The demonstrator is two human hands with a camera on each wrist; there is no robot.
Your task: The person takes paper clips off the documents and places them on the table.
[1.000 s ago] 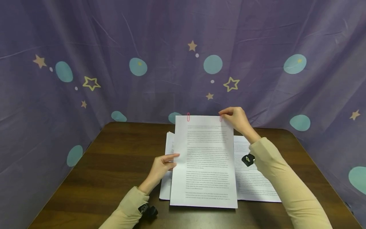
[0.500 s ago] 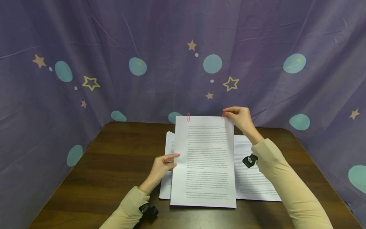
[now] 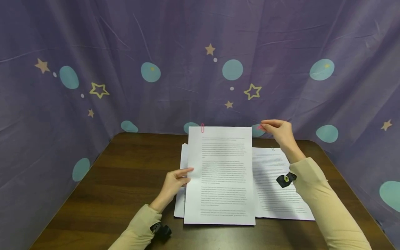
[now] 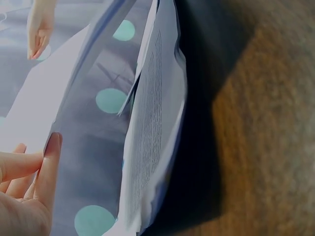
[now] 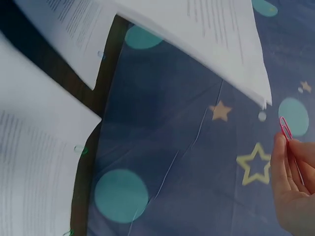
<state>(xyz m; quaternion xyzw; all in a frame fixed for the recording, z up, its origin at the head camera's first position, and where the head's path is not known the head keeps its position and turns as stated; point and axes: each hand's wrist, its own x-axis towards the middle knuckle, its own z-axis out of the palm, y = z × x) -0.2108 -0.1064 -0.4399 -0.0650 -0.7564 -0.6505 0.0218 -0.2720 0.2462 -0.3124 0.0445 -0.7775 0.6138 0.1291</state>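
**Head view: one clip off, one left on a raised sheaf**

Head view shows the right hand (image 3: 279, 133) held up past the sheaf's far right corner, thumb and finger pinching a pink clip (image 3: 261, 127); the right wrist view confirms the clip (image 5: 285, 129) caught between the fingertips, clear of the paper. The left hand (image 3: 173, 184) pinches the sheaf (image 3: 218, 173) at its left edge, thumb on top, and tilts it up off the table (image 3: 125, 180).

A second pink clip (image 3: 202, 128) sits on the sheaf's top edge near the left corner. With only that clip and a one-sided pinch holding the pages, they could fan open or slide apart at the free right corner if the left hand slackens. The pinched clip is small and springy, so a light grip could let it flick onto the dark wood or the cloth, where it would be hard to spot.

Beneath and beside the sheaf lie more printed pages (image 3: 278, 187), one with a pale clip (image 3: 273, 149) at its top. The table is dark brown wood with rounded corners. A purple drape (image 3: 175, 52) printed with teal dots and tan stars closes in the back and both sides.
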